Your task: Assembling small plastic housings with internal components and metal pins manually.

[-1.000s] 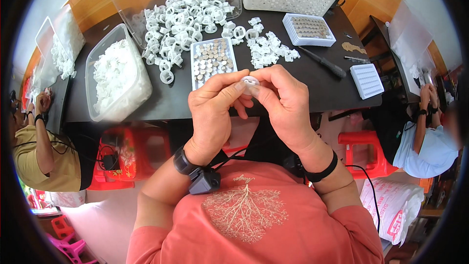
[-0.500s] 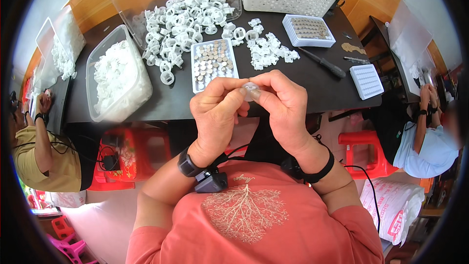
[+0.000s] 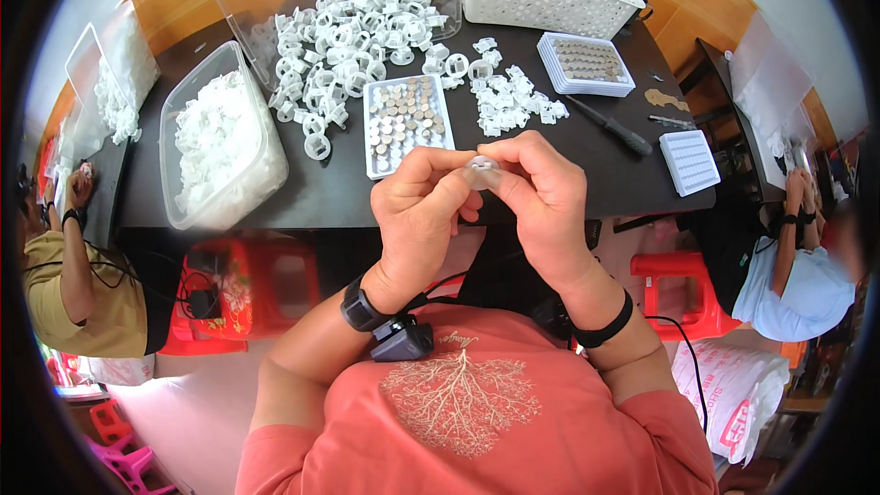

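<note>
Between the fingertips of both hands I pinch a small round white plastic part (image 3: 481, 163), held just off the table's near edge. My left hand (image 3: 423, 197) grips its left side with thumb and forefinger; my right hand (image 3: 543, 191) grips the right side. Fingers cover most of the part. Just beyond my left hand lies a white tray (image 3: 373, 154) with several small round metal discs (image 3: 403, 119) in it. A big pile of translucent white ring-shaped plastic parts (image 3: 357, 37) spreads behind the tray. Smaller white plastic pieces (image 3: 515, 101) lie to its right.
On the dark table (image 3: 312, 202) stand a clear tub of white pieces (image 3: 266, 170), a white perforated basket (image 3: 550, 0) and stacked trays (image 3: 591, 87). A black-handled screwdriver (image 3: 623, 136) lies near a pale blue tray (image 3: 689, 163). Other people work at left (image 3: 82, 289) and right (image 3: 793, 280).
Both hands have shifted slightly right in the picture with the round part, which now looks more tilted. The table things have shifted slightly in the picture too.
</note>
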A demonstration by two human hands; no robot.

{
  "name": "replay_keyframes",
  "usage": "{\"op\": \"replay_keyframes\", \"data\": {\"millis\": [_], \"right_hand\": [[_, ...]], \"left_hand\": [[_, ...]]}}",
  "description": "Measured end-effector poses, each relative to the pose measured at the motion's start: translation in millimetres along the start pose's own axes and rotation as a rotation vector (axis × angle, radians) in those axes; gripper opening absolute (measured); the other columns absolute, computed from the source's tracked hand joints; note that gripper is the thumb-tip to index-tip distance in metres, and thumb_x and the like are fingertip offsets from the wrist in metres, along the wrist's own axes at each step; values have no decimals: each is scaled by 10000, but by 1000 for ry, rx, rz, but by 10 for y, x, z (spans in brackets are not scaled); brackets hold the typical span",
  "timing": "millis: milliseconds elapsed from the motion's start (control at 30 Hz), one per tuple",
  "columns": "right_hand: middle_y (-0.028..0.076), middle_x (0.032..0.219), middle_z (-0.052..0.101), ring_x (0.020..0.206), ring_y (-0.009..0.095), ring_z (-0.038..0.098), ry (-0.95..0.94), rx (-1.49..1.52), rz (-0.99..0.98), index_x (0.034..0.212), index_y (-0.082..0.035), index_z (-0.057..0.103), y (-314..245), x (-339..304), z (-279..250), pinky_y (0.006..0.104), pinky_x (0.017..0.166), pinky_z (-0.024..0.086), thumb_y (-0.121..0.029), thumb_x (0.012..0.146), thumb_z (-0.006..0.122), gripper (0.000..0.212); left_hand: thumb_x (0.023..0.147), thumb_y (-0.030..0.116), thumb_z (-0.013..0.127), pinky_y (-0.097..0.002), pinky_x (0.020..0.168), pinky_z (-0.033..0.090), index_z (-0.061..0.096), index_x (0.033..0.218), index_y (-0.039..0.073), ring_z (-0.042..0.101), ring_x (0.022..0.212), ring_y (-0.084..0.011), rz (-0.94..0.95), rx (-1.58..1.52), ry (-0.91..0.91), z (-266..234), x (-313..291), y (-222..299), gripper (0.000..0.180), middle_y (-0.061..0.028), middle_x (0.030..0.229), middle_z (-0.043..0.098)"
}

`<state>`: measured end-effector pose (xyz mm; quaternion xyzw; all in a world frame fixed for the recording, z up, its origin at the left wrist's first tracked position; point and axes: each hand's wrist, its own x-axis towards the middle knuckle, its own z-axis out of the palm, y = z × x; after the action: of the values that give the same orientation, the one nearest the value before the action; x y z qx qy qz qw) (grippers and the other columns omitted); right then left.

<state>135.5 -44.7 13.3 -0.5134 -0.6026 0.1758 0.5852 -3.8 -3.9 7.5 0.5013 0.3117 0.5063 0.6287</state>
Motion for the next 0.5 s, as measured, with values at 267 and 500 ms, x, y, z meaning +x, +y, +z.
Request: {"op": "replay_keyframes", "data": {"millis": [267,500], "right_hand": [[20,876,676,785,64,605,-48,402,322,989,11,670,-94,47,-57,231,680,493,44,898,656,97],[33,839,658,756,72,603,5,211,164,936,7,647,-116,-48,5,238,658,495,25,905,662,39]], "left_hand": [[918,-8,615,-209,429,410,654,955,-39,605,536,-114,9,-81,-28,-43,20,-6,63,-115,798,699],[929,8,614,-205,469,429,644,957,-19,584,569,-80,24,-70,-57,-52,-32,-27,49,-81,798,689]]}}
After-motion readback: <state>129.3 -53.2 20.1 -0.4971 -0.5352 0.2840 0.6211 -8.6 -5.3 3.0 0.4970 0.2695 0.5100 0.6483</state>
